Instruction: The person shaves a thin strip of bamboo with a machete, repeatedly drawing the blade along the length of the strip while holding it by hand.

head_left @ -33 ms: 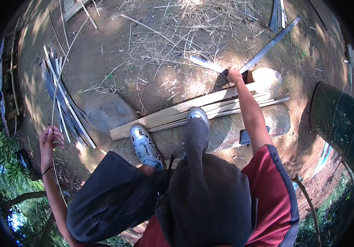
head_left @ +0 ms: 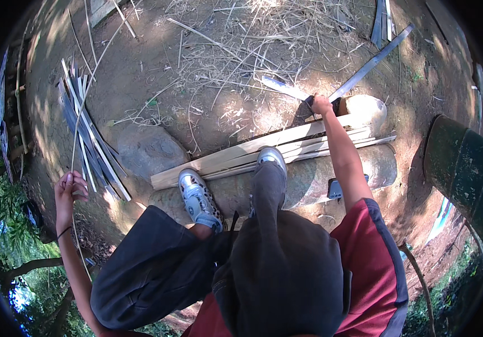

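At the left, my left hand (head_left: 69, 190) pinches a long thin bamboo strip (head_left: 85, 92) between thumb and fingertips, its other fingers loosely curled. The strip runs far up ahead and down along my forearm. My right hand (head_left: 321, 104) is closed round the dark handle of a knife (head_left: 284, 87), whose bright blade points left, low over the ground. Beside that hand, a long grey flat strip (head_left: 372, 63) slants away to the upper right; whether the hand touches it I cannot tell. Split bamboo slats (head_left: 241, 160) lie below my right hand, along a log (head_left: 303, 188), with my shoes over them.
A bundle of slats (head_left: 91, 135) lies at the left beside a rock (head_left: 148, 153). Thin shavings (head_left: 264, 45) litter the ground ahead. A cut log end (head_left: 368, 109) stands near my right hand. A phone (head_left: 334, 189) rests by the log; a green container (head_left: 457, 160) stands far right.
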`<state>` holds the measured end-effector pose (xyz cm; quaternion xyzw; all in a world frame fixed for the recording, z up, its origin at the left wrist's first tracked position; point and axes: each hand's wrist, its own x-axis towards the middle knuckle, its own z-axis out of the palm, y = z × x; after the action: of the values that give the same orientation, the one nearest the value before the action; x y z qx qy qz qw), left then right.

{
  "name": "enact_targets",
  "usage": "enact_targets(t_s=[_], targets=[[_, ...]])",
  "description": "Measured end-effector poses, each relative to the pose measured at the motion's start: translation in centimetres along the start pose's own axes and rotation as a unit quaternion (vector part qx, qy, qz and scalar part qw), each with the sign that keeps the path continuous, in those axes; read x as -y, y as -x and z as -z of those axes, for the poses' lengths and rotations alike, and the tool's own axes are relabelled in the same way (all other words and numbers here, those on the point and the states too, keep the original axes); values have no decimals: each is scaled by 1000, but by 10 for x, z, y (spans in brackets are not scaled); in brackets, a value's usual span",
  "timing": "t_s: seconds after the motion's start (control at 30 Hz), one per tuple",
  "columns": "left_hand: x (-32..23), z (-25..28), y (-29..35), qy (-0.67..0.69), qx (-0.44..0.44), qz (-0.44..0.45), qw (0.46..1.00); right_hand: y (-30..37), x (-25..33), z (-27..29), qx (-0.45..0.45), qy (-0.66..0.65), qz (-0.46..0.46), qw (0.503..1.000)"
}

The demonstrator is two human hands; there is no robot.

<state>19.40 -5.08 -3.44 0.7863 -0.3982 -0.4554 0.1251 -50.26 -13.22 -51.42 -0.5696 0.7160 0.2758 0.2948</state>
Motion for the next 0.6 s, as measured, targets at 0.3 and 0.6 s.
enact_targets(t_s=[0.3, 0.6], targets=[[10, 7, 38, 12, -12, 49, 999, -23, -16, -40, -108, 121, 40, 986], [14, 3, 54, 26, -5, 64, 998, -40, -36, -71, -95, 478, 225, 844]])
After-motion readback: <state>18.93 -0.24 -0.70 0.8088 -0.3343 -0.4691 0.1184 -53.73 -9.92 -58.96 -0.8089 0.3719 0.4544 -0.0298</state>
